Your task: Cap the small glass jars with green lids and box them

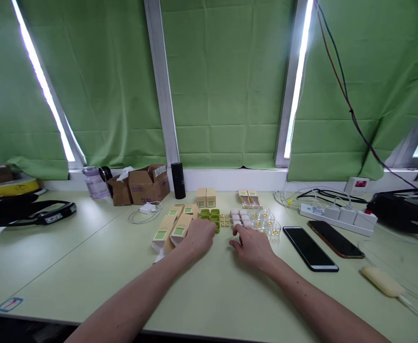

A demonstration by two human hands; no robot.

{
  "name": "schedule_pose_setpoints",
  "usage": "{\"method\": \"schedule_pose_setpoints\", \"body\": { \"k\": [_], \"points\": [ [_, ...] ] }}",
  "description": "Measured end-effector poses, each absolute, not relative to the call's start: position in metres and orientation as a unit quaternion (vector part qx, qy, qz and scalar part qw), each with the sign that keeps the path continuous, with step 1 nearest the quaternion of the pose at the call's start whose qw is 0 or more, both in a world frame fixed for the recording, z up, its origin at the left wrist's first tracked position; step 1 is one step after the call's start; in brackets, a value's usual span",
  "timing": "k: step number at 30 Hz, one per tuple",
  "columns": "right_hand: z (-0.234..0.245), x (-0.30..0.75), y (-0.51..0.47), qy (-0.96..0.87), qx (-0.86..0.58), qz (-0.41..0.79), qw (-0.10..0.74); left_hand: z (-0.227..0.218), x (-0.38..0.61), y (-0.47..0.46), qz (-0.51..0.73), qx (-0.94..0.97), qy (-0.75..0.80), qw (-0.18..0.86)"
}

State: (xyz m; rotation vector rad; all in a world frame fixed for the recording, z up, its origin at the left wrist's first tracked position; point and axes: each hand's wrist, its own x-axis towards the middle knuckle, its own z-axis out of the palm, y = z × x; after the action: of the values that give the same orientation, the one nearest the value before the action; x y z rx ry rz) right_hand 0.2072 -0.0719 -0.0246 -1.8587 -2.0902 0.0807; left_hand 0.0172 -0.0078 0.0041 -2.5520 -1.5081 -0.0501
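My left hand (199,236) lies on the pale green desk with its fingers curled over the near end of a group of small green pieces (210,216); what the fingers grip is hidden. My right hand (252,247) rests beside it, thumb and fingers bent, fingertips touching the nearest of several pale pink blocks (240,218). Between the two hands sit tiny yellow pieces (225,220). Right of the pink blocks stand small clear cups with yellow centres (267,221). Tan cartons with green labels (173,229) lie just left of my left hand.
Two upright tan boxes (206,197) and opened cartons (250,199) stand behind. Two phones (310,247) lie right, near a power strip (339,216) with cables. A black cylinder (178,180), cardboard boxes (148,184), a bottle (95,182) and a black headset (33,211) sit left.
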Motion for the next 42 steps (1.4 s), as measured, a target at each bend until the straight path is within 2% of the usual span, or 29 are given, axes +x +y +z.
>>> {"method": "schedule_pose_setpoints", "body": {
  "k": [8,13,17,23,27,31,42],
  "points": [
    [-0.026,0.206,-0.073,-0.732,-0.633,0.04,0.248,0.008,0.018,-0.018,-0.002,-0.863,-0.494,0.104],
    [-0.031,0.208,-0.071,-0.735,-0.589,0.037,0.333,0.007,0.021,-0.035,-0.037,-0.882,-0.454,0.122],
    [-0.034,0.21,-0.069,-0.738,-0.562,0.056,0.369,0.004,0.024,-0.042,-0.071,-0.897,-0.421,0.119],
    [-0.036,0.215,-0.065,-0.738,-0.525,0.057,0.42,-0.005,0.02,-0.038,-0.15,-0.909,-0.366,0.13],
    [-0.032,0.216,-0.066,-0.725,-0.479,0.058,0.49,-0.006,0.014,-0.035,-0.295,-0.889,-0.306,0.171],
    [-0.027,0.215,-0.069,-0.712,-0.45,0.071,0.535,-0.002,0.008,-0.031,-0.43,-0.857,-0.238,0.156],
    [-0.026,0.213,-0.074,-0.711,-0.414,0.093,0.561,-0.005,0.008,-0.021,-0.453,-0.861,-0.177,0.149]
  ]
}}
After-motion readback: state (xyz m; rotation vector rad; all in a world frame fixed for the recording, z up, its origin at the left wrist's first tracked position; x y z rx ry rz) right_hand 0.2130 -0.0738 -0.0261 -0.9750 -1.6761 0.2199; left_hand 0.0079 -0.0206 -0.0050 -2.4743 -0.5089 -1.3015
